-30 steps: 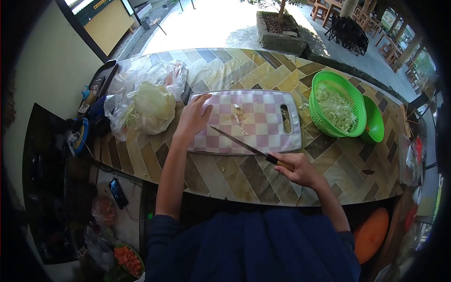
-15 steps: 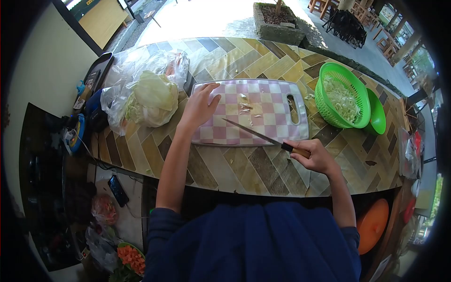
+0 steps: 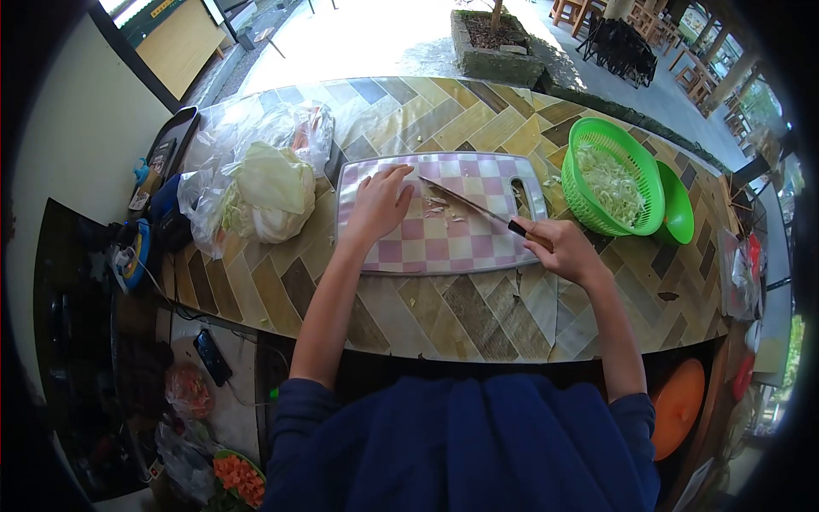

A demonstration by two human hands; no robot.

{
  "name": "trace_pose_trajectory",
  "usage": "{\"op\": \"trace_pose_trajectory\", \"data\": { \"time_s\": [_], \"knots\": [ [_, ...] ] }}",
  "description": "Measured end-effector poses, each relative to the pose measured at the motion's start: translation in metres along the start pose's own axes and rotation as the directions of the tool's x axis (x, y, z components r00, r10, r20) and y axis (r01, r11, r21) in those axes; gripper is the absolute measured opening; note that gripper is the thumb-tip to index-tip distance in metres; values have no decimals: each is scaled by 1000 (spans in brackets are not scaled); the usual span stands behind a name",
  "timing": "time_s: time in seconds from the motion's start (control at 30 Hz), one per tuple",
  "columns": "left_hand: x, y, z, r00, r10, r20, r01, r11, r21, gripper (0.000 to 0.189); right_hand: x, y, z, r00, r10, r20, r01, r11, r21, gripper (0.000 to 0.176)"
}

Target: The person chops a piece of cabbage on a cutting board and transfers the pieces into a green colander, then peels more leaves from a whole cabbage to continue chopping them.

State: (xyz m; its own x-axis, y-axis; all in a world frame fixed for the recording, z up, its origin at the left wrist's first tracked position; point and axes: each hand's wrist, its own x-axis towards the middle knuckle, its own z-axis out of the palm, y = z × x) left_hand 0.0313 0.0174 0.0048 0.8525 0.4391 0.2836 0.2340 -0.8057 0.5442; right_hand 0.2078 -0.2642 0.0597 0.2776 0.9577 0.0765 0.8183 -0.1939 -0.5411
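Note:
My right hand (image 3: 563, 249) is wrapped round the wooden handle of a kitchen knife (image 3: 465, 201), whose blade points up and left across the board. The pink-and-white checkered cutting board (image 3: 409, 250) lies flat on the table. Small cabbage scraps (image 3: 438, 205) are scattered over its middle, close to the blade. My left hand (image 3: 380, 205) rests over the board's left part, fingers stretched out and holding nothing. Left of the board stands a partly cut cabbage (image 3: 271, 194) against a clear plastic bag (image 3: 198, 209). Shredded cabbage (image 3: 612, 183) fills much of a green basket (image 3: 576, 192) on the right.
A green bowl (image 3: 680, 205) sits behind the basket's right side. The table (image 3: 478, 316) has a herringbone pattern and a curved front edge. Lower left, a phone (image 3: 212, 357) lies near a bowl of diced orange pieces (image 3: 239, 478). An orange lid-like disc (image 3: 680, 410) stands lower right.
The knife has moved up over the board, its blade now beside the scraps. My left hand has shifted right and inward on the board. The view has tilted slightly.

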Motion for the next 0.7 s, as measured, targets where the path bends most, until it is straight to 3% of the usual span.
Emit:
{"op": "trace_pose_trajectory", "data": {
  "time_s": [0.07,0.17,0.23,0.3,0.4,0.53,0.7],
  "knots": [
    [-2,2,8,1000,3,16,-4,998,61,35,-10,-4,-5,999,0,47,0,1000,12,43],
    [-6,8,15,998,42,42,-47,987,151,33,-27,-10,3,995,67,-74,-60,994,88,44],
    [-10,12,14,995,87,54,-96,977,193,31,-37,-11,15,978,201,-60,-181,954,240,44],
    [-15,17,12,995,87,45,-94,978,186,29,-44,-22,23,950,312,2,-287,873,395,43],
    [-25,28,13,998,54,41,-60,985,161,21,-51,-34,49,880,463,105,-417,651,635,44],
    [-33,31,19,1000,18,11,-19,993,114,15,-54,-39,76,877,459,142,-394,520,758,46],
    [-32,37,25,999,-27,-47,31,996,85,14,-52,-50,90,875,454,171,-393,459,797,48]
  ]
}}
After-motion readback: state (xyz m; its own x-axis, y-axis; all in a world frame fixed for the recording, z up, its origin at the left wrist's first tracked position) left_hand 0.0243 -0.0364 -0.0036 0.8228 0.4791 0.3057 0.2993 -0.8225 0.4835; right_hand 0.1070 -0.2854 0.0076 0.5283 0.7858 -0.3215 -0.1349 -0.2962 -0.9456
